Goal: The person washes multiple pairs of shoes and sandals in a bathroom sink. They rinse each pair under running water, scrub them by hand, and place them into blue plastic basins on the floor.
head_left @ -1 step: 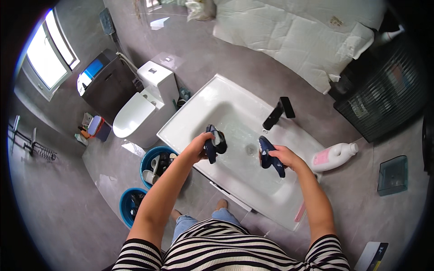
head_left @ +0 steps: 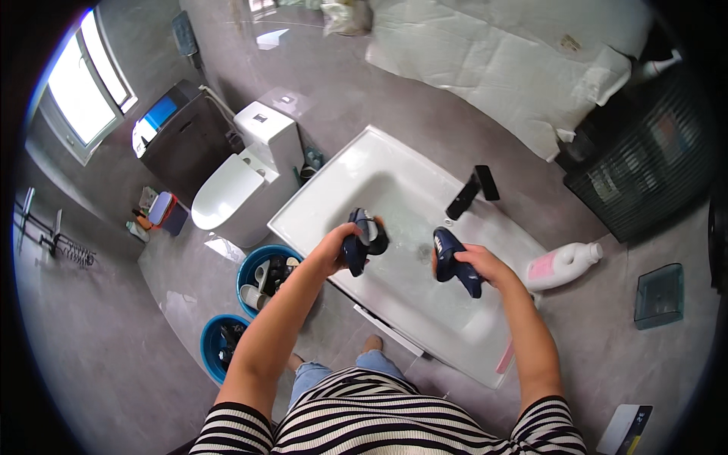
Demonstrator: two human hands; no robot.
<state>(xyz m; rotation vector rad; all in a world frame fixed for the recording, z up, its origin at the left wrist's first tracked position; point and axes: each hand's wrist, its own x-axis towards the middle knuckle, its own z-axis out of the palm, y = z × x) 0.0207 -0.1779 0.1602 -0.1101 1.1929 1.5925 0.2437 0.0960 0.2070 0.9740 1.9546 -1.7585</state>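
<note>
My left hand (head_left: 335,249) is closed around a dark navy slipper (head_left: 371,236), held over the left part of a white sink basin (head_left: 309,199). A brownish patch shows at that slipper's far edge. Closer to the faucet, my right hand (head_left: 489,267) grips a second navy slipper (head_left: 447,244), with white marking on its strap. Both slippers are apart from each other, above the basin's wet-looking bottom. Fingers beneath each slipper are partly hidden. A black faucet (head_left: 473,192) rises at the basin's far side.
A white bottle with a pink label (head_left: 563,265) lies by the basin's right end, near a pink strip-like object (head_left: 505,356). Two blue tubs (head_left: 243,274) with footwear-like items stand on the floor at left, below the toilet (head_left: 227,193). A dark slatted crate (head_left: 644,174) is far right.
Both slippers have tilted slightly in my hands. The left one now shows its brownish edge, and the right one shows its white marking more plainly. The whole view has shifted a little.
</note>
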